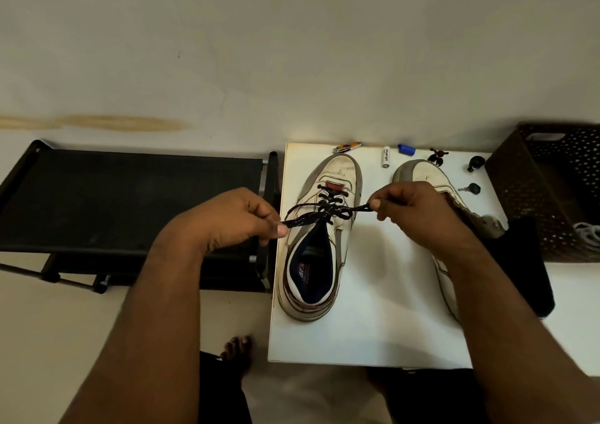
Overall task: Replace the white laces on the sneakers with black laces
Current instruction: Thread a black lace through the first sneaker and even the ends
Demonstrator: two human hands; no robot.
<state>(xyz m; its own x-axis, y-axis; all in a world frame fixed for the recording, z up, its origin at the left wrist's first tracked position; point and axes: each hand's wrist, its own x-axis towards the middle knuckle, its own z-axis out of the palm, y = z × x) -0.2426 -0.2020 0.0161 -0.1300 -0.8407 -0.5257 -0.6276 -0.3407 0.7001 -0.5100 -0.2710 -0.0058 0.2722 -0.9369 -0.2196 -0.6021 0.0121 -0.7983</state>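
Two worn white sneakers stand on a white table (367, 332). The left sneaker (319, 238) has a black lace (331, 210) threaded through its eyelets and crossed over the tongue. My left hand (233, 220) pinches one end of the black lace at the shoe's left side. My right hand (412, 209) pinches the other end at the shoe's right side, so the lace is stretched between them. The right sneaker (422, 171) is partly hidden behind my right hand and forearm; its laces cannot be seen.
A black rack (130, 196) stands left of the table. A dark perforated basket (552, 189) sits at the right with something white inside. Small items line the table's far edge: a nail clipper (347, 147), a battery (386, 158), a blue cap (406, 149). A dark cloth (519, 261) lies right.
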